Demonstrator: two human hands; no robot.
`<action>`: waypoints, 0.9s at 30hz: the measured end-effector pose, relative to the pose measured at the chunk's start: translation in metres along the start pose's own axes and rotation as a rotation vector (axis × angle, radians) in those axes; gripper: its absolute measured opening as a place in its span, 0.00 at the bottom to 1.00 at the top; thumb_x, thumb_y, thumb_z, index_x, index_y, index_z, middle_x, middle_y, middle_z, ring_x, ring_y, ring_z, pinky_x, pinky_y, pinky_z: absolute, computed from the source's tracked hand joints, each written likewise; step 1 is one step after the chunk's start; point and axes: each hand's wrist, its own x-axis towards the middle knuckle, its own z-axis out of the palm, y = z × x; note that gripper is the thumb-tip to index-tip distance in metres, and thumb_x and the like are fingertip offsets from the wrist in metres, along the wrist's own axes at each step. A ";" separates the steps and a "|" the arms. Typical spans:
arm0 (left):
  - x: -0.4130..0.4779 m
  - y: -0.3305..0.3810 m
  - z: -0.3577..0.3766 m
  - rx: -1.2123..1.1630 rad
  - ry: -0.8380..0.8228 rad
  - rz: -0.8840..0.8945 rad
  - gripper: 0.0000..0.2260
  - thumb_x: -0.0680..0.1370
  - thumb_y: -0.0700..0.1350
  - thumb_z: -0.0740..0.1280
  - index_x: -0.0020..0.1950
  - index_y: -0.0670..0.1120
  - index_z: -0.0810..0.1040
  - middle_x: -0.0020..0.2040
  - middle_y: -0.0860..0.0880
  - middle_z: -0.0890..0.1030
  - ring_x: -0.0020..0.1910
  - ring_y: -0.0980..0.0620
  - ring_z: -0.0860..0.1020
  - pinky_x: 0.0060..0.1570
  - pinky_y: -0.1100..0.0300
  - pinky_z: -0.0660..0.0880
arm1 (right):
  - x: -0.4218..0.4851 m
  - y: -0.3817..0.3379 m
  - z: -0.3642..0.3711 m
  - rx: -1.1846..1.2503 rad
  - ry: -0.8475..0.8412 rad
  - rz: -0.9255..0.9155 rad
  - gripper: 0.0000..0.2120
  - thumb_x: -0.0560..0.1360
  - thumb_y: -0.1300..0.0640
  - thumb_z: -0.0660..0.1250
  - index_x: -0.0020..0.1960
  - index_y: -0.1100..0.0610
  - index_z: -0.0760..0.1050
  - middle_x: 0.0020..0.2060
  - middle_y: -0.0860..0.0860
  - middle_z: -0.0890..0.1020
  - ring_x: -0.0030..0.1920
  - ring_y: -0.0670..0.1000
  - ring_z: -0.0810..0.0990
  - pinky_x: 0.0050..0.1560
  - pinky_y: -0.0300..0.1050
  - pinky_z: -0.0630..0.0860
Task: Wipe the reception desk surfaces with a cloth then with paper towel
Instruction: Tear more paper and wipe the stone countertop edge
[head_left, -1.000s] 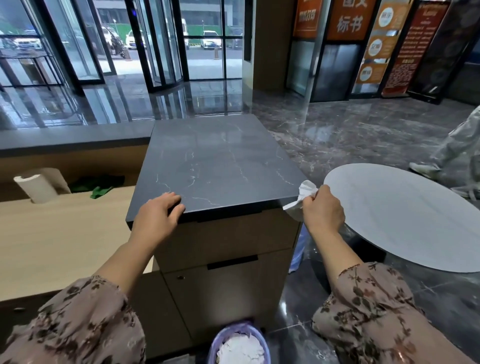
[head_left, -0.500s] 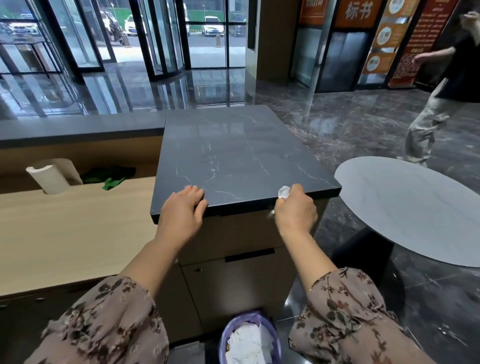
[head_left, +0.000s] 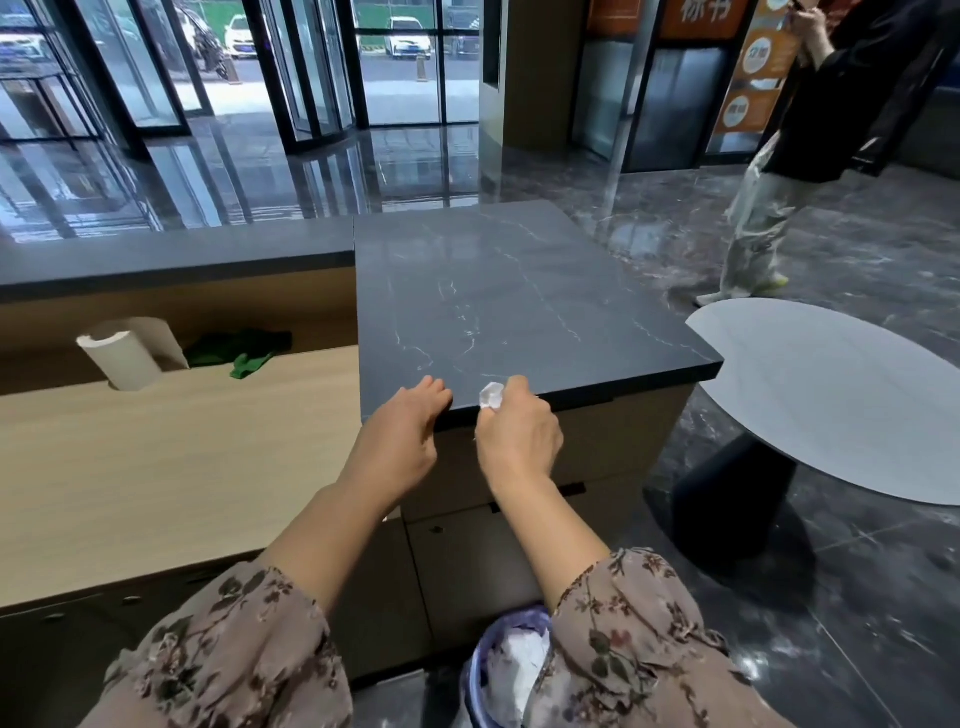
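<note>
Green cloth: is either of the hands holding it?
No, the green cloth lies on the wooden desk beside the paper towel roll, apart from the left hand and right hand.

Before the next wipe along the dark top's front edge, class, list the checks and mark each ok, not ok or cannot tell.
1. Paper towel pinched in right hand: ok.
2. Towel against dark top front edge: ok.
3. Left hand resting on that edge: ok.
4. Towel clean enough: cannot tell.
5. Spare roll standing on wooden desk: ok.
6. Waste bin below: ok.

Loose taupe sleeves; dark floral print throughout.
</note>
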 end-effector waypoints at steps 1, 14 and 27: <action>-0.004 -0.002 -0.001 -0.013 0.009 0.021 0.19 0.77 0.30 0.58 0.66 0.40 0.74 0.68 0.44 0.74 0.72 0.49 0.66 0.69 0.67 0.50 | -0.005 -0.006 0.004 0.004 -0.014 -0.032 0.10 0.79 0.55 0.59 0.58 0.59 0.69 0.52 0.58 0.81 0.53 0.59 0.79 0.48 0.48 0.73; -0.076 -0.059 0.063 0.010 0.012 0.088 0.24 0.72 0.30 0.65 0.68 0.39 0.73 0.69 0.42 0.73 0.71 0.43 0.69 0.72 0.50 0.57 | -0.057 0.042 0.066 0.061 -0.172 -0.101 0.06 0.77 0.55 0.60 0.52 0.56 0.70 0.46 0.57 0.82 0.49 0.60 0.80 0.46 0.49 0.72; -0.095 -0.078 0.178 -0.033 -0.312 -0.164 0.20 0.81 0.43 0.60 0.73 0.45 0.68 0.73 0.48 0.69 0.72 0.51 0.67 0.70 0.63 0.59 | -0.075 0.190 0.147 0.051 -0.274 0.420 0.07 0.75 0.56 0.62 0.50 0.55 0.77 0.47 0.58 0.83 0.49 0.61 0.79 0.43 0.46 0.72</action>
